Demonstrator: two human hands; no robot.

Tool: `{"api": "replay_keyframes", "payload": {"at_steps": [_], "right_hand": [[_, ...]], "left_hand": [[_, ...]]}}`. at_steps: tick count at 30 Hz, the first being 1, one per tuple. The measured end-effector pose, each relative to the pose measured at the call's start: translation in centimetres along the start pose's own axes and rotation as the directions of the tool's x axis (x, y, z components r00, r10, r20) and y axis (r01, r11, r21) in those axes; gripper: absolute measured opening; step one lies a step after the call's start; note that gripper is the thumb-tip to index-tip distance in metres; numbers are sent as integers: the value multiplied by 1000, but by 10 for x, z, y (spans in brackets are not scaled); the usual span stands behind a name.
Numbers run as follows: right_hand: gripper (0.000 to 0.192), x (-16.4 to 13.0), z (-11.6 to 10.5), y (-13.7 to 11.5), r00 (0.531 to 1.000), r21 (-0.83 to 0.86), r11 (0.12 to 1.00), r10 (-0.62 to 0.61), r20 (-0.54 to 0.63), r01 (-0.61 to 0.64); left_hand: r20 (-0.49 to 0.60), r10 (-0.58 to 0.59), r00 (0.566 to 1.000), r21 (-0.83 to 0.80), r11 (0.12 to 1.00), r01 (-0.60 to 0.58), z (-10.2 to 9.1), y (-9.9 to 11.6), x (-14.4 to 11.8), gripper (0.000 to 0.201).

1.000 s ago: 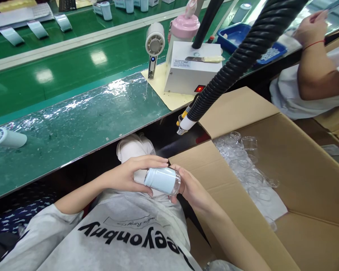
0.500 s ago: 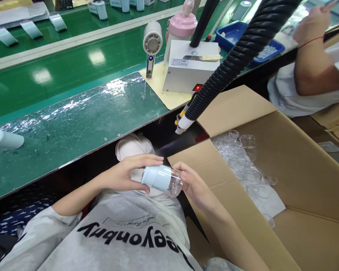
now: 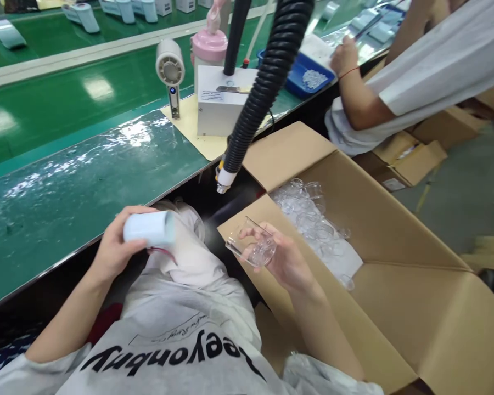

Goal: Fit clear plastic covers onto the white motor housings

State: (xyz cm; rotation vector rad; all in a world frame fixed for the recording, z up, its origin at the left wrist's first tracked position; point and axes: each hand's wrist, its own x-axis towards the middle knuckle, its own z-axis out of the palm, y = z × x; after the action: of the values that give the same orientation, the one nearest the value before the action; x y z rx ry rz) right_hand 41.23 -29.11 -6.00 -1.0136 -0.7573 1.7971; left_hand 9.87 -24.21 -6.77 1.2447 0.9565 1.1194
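My left hand (image 3: 121,241) is closed around a light blue plastic cylinder (image 3: 148,229), its open end facing right and a dark red wire hanging beneath it. To the right, my right hand (image 3: 286,255) grips a clear plastic cup (image 3: 257,247) whose mouth points left. The cup and the cylinder are apart, both above my lap. Just beyond my hands hangs a black corrugated hose (image 3: 267,82) with a white and metal tip. Beside my right arm, an open cardboard box (image 3: 379,214) contains several clear cups (image 3: 313,219).
Along the green bench (image 3: 57,186) stand a handheld fan (image 3: 170,68), a pink-lidded bottle (image 3: 209,46) and a white machine box (image 3: 214,112) with a knife on top. A blue tray (image 3: 298,82) of white pieces lies near a co-worker's hand (image 3: 346,57).
The clear cup has come off the blue cylinder. My left hand moved left with the cylinder, while my right hand keeps the cup. The camera view has shifted right.
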Motion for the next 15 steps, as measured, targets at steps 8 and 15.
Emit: {"api": "replay_keyframes", "payload": {"at_steps": [8,15], "right_hand": [[50,-23,1,-4,995,-72,992,-99,3,99],[40,-123,-55,21,605,-417,893,-430,-670,172]], "left_hand": [[220,-441,870,-143,868,476,-19,-23,-4,54],[191,-491,850,-216,824,524,11,-45,0,41]]}}
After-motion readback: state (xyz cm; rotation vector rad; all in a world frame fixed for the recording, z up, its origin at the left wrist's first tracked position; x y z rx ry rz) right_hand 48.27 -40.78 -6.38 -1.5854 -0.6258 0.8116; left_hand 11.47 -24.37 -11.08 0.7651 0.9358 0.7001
